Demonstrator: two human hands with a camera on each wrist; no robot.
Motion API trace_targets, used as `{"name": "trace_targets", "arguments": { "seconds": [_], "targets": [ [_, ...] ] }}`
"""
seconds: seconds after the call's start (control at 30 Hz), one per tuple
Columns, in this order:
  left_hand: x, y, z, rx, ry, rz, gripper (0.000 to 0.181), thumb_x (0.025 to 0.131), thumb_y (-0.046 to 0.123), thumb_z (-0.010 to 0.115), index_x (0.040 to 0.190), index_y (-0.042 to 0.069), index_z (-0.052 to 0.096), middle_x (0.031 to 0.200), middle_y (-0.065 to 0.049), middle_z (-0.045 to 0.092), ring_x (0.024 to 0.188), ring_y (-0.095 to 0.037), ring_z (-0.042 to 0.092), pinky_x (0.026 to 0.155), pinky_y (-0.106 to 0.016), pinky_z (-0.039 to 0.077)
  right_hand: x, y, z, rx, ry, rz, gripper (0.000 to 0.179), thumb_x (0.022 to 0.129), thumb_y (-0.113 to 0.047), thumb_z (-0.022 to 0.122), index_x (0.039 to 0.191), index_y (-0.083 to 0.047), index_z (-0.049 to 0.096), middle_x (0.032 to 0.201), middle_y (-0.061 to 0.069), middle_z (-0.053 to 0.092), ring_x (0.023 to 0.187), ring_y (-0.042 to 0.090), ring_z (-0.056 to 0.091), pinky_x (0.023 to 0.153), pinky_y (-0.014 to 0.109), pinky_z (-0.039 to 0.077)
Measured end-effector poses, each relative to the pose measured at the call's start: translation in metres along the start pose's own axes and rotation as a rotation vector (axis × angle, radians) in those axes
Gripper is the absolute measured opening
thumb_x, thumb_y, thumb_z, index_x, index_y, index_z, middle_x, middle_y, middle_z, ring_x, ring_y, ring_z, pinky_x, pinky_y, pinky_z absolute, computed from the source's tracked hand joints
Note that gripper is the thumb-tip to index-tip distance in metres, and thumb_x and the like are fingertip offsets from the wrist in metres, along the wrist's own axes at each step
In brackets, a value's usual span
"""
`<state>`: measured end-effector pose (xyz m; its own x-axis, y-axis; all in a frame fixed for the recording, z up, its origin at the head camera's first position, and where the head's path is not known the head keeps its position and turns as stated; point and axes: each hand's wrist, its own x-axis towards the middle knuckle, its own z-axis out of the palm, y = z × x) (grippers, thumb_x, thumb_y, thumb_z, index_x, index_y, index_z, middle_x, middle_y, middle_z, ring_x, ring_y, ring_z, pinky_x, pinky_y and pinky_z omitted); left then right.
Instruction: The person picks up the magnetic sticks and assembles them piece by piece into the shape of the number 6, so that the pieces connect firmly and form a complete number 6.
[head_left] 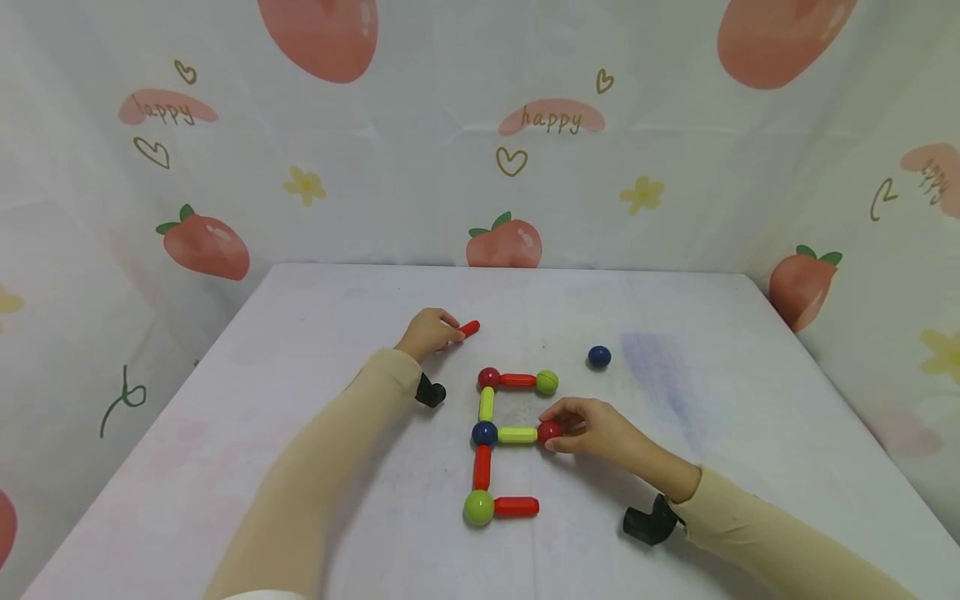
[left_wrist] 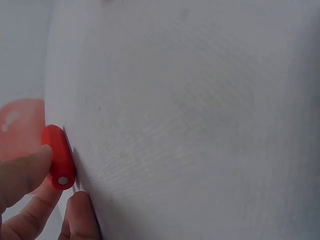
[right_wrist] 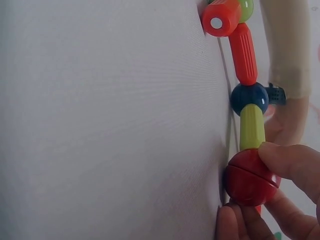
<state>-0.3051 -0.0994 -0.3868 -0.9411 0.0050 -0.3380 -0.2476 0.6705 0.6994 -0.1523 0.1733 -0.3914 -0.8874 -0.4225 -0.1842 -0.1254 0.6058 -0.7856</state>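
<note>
My left hand (head_left: 431, 332) pinches a red rod (left_wrist: 61, 157) at the far side of the table; a silver dot shows on the rod's end. My right hand (head_left: 596, 429) holds a red ball (right_wrist: 251, 177) between thumb and fingers. That ball touches the end of a yellow-green rod (head_left: 517, 435), whose other end meets a blue ball (head_left: 484, 433). Above the blue ball, a second yellow-green rod (head_left: 487, 404) leads to a red ball (head_left: 489, 378), a red rod (head_left: 517, 381) and a green ball (head_left: 547, 382). Below it, a red rod (head_left: 482, 468) joins a larger green ball (head_left: 478, 507) with another red rod (head_left: 516, 507).
A loose blue ball (head_left: 599, 357) lies to the right of the joined pieces. The white table (head_left: 360, 312) ends at a patterned cloth (head_left: 405, 192) behind it. Black wrist cameras (head_left: 651, 522) hang below both sleeves, close to the tabletop.
</note>
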Motion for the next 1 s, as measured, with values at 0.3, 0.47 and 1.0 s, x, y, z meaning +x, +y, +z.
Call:
{"name": "trace_targets", "arguments": {
  "seconds": [0.3,0.47,1.0],
  "targets": [
    [0.001,0.000,0.000,0.066,0.022,-0.036,0.026,0.096,0.018,0.071,0.115,0.002,0.072,0.107,-0.012,0.067,0.086,-0.019,0.057,0.072,-0.023,0.046,0.000,0.000,0.000,0.002,0.001,-0.005,0.033,0.086,-0.009,0.081,0.116,-0.002,0.069,0.110,0.010,0.073,0.100,0.019,0.068,0.093,0.040,0.060],
    [-0.002,0.000,-0.002,0.034,-0.016,-0.085,0.027,0.096,0.018,0.071,0.116,0.001,0.073,0.108,-0.013,0.070,0.084,-0.017,0.062,0.081,-0.024,0.051,-0.001,0.000,0.001,0.004,-0.002,-0.018,0.033,0.085,-0.009,0.081,0.115,-0.001,0.069,0.110,0.011,0.073,0.099,0.019,0.067,0.092,0.040,0.060],
    [-0.070,0.026,-0.019,-0.193,-0.177,0.109,0.033,0.100,0.018,0.066,0.129,0.002,0.065,0.119,-0.017,0.065,0.084,-0.012,0.063,0.102,-0.035,0.055,0.002,0.002,0.001,0.004,0.008,0.017,0.031,0.085,-0.009,0.081,0.114,-0.003,0.070,0.107,0.007,0.073,0.098,0.017,0.067,0.090,0.037,0.060]
  ]
}}
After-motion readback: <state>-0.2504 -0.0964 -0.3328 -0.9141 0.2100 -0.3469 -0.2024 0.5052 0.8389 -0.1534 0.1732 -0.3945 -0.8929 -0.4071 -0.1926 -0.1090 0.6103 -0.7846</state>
